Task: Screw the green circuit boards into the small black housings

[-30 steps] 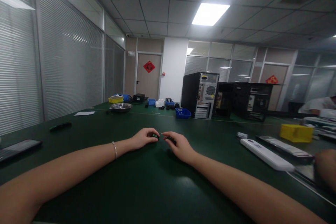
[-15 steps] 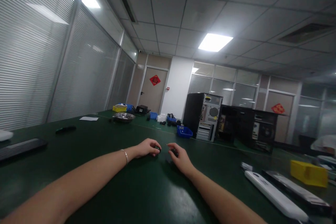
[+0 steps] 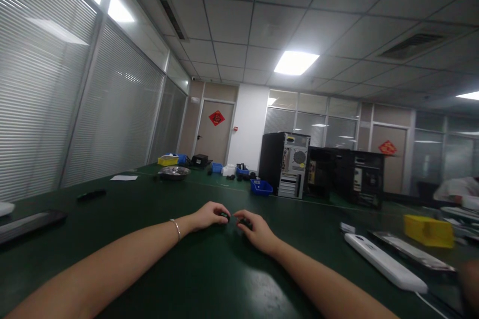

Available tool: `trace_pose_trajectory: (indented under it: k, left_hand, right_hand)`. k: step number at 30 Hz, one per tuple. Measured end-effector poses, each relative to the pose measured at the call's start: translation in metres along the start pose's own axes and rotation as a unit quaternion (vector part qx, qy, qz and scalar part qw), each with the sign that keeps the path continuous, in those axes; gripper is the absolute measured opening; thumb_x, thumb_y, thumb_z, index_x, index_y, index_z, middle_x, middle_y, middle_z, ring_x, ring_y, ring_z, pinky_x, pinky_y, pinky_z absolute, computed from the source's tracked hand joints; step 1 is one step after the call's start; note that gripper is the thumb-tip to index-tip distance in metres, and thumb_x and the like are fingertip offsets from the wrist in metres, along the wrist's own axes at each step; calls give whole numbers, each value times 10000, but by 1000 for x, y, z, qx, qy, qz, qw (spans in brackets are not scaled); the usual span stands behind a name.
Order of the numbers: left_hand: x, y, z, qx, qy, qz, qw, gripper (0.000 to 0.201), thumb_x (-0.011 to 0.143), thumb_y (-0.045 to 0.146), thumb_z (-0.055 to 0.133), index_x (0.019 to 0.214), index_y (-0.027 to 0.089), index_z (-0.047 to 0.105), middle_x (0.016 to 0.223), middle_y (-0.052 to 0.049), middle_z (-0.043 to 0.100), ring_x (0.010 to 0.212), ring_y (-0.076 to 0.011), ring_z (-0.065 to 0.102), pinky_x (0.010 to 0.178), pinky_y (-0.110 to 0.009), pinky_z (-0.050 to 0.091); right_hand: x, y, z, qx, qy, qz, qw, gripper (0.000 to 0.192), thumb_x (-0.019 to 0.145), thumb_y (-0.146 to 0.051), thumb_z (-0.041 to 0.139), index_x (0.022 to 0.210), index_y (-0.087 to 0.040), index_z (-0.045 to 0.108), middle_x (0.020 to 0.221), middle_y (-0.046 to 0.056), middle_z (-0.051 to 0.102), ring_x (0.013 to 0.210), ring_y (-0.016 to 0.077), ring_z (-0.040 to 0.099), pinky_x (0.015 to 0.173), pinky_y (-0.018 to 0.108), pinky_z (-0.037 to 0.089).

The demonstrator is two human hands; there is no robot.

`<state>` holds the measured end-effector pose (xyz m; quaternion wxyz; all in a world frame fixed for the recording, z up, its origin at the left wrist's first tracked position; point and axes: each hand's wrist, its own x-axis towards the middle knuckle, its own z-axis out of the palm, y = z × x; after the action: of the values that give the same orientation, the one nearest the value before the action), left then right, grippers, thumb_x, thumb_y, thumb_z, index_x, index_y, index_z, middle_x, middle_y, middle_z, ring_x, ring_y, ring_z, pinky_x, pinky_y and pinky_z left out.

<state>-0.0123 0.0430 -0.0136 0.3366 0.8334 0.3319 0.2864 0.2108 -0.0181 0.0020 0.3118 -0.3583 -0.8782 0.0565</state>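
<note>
Just above the green tabletop (image 3: 202,269), my left hand (image 3: 210,215) has its thumb and fingers closed on a small dark piece (image 3: 225,216) with a hint of green; its kind is too small to make out. My right hand (image 3: 256,229) faces it, fingers curled around a dark object (image 3: 245,222) that is mostly hidden in the palm. The right index fingertip points at the left hand's piece, with only a narrow gap between the hands. Whether the two held pieces touch cannot be made out.
Computer towers (image 3: 295,164) stand at the back right, beside a blue bin (image 3: 261,187). A white power strip (image 3: 385,261) and yellow box (image 3: 428,231) lie right. A metal bowl (image 3: 174,173) is far left, a keyboard (image 3: 32,224) near left. A person (image 3: 454,190) sits at the far right.
My hands have come closer together, the right fingertips moving left toward the left hand. The view has shifted slightly to the right. A blurred shape has appeared at the lower right edge.
</note>
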Motion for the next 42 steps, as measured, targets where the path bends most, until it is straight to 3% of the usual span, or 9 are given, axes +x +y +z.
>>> trace_pose_trajectory:
  k: [12,17,42]
  left_hand:
    - [5,-3,0,5,-3,-4,1000,248,898,271,553,1100,129,570,1052,-75,616,886,-194,622,765,-382,529]
    - [7,-4,1,10,-7,-11,1000,249,900,275,549,1100,128,569,1058,-76,614,888,-196,622,765,-382,529]
    - [2,1,4,54,27,42,997,241,899,287,552,1071,123,584,980,-58,633,808,-175,632,707,-346,540]
  right_hand:
    - [3,7,3,39,33,24,998,246,932,-268,535,1147,-152,563,1107,69,622,978,218,617,850,439,493]
    - [4,8,8,47,14,30,998,224,927,-267,544,1111,-146,581,1069,62,635,933,205,631,811,414,514]
    - [3,7,9,-69,5,31,997,195,923,-264,548,1080,-164,604,1105,65,628,981,210,610,853,426,491]
